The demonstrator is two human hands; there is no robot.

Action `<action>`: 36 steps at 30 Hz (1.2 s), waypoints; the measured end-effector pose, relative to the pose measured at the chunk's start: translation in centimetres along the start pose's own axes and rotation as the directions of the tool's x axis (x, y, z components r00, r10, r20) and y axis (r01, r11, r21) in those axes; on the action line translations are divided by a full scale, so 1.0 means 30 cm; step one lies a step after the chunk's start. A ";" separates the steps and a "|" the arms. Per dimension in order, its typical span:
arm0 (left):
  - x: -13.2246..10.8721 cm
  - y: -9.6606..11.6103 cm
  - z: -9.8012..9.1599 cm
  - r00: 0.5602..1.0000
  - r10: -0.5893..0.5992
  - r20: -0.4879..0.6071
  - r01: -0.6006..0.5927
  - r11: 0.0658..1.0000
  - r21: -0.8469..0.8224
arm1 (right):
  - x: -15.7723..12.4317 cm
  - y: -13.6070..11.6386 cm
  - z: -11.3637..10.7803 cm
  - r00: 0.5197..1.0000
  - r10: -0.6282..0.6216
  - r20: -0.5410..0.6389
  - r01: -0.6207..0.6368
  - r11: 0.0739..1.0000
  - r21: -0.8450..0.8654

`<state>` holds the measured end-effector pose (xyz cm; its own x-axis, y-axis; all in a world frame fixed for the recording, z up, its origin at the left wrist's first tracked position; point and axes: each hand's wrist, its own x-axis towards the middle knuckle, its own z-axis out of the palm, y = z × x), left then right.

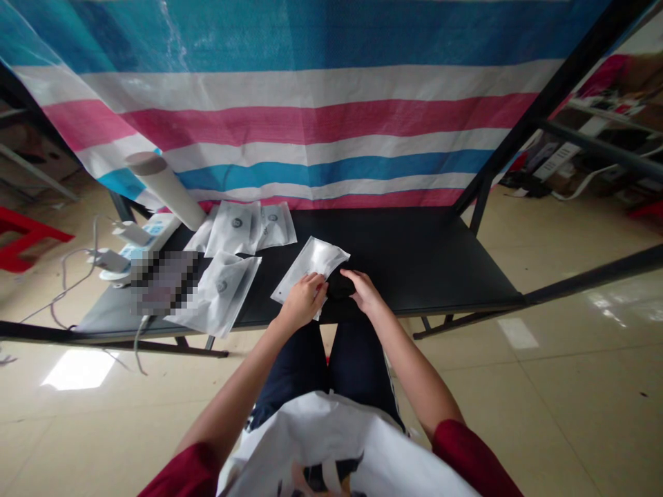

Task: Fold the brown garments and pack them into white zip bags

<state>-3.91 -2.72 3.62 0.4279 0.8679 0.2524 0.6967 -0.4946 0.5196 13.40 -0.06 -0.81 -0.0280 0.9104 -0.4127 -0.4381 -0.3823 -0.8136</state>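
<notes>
My left hand [304, 301] is closed on the lower right edge of a translucent white zip pouch [300, 269], which lies slantwise near the table's front edge. Just to its right, my right hand [364, 290] has its fingers and thumb curved around a small black object [339, 284]. That object is hard to make out against the black tabletop. Left of my hands lies another frosted pouch [222, 284] with a round dark mark. Behind it, more pouches [233, 224] with similar marks overlap one another.
A black table [425, 255] stands within a dark metal frame. At its left are a power strip [160, 231] with plugged-in chargers, a white cylindrical bottle [170, 190] and a pixelated, blurred-out item [166, 283] beside a cable. A striped sheet [321, 124] hangs behind.
</notes>
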 end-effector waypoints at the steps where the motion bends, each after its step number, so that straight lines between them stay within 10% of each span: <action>1: 0.000 0.002 0.000 1.000 0.010 0.011 -0.009 1.000 -0.012 | 0.001 0.003 0.012 1.000 0.001 -0.027 0.000 0.999 0.046; 9: 0.024 0.057 0.021 0.999 0.039 0.025 -0.039 0.999 -0.016 | 0.015 0.091 0.075 0.930 -0.300 -0.210 0.238 0.931 -0.277; 21: 0.018 0.062 0.059 0.995 -0.046 -0.090 0.042 0.998 -0.048 | 0.025 0.049 0.053 0.974 -0.197 0.109 0.216 0.955 -0.201; 29: -0.033 -0.006 0.066 0.969 -0.123 -0.216 0.126 0.992 -0.003 | 0.010 0.035 -0.005 0.960 -0.270 0.079 0.281 0.896 -0.344; 36: -0.051 -0.005 0.050 0.982 -0.106 -0.153 0.101 0.994 -0.045 | -0.008 0.005 0.001 0.911 -0.193 0.364 0.330 0.870 -0.366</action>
<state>-3.80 -4.04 1.95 0.2582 0.9124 0.3176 0.7098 -0.4021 0.5783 13.32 -0.32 -0.81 -0.2682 0.9608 -0.0702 -0.0615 -0.0897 -0.9941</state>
